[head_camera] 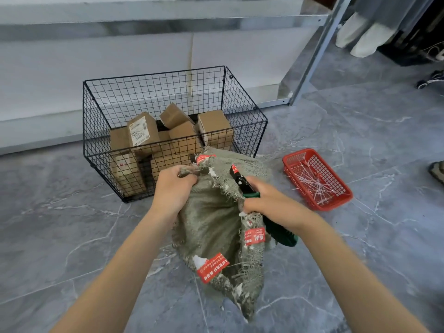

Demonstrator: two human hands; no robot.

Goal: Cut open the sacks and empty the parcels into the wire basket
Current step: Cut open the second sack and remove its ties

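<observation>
A limp grey-green woven sack (211,227) with red labels hangs between my hands above the floor. My left hand (174,188) grips a bunched edge of the sack near its top. My right hand (266,200) holds green-handled cutters (242,182) and also pinches the sack's other edge. The cutters' black jaws point up toward the basket. The black wire basket (242,92) stands just beyond the sack, with several cardboard parcels (215,127) inside it.
A red plastic tray (336,203) with several cut white cable ties sits on the floor to the right. A white wall panel and a metal shelf post (312,58) rise behind. Grey marble-pattern floor surrounds everything. Someone's shoe (437,171) shows at the right edge.
</observation>
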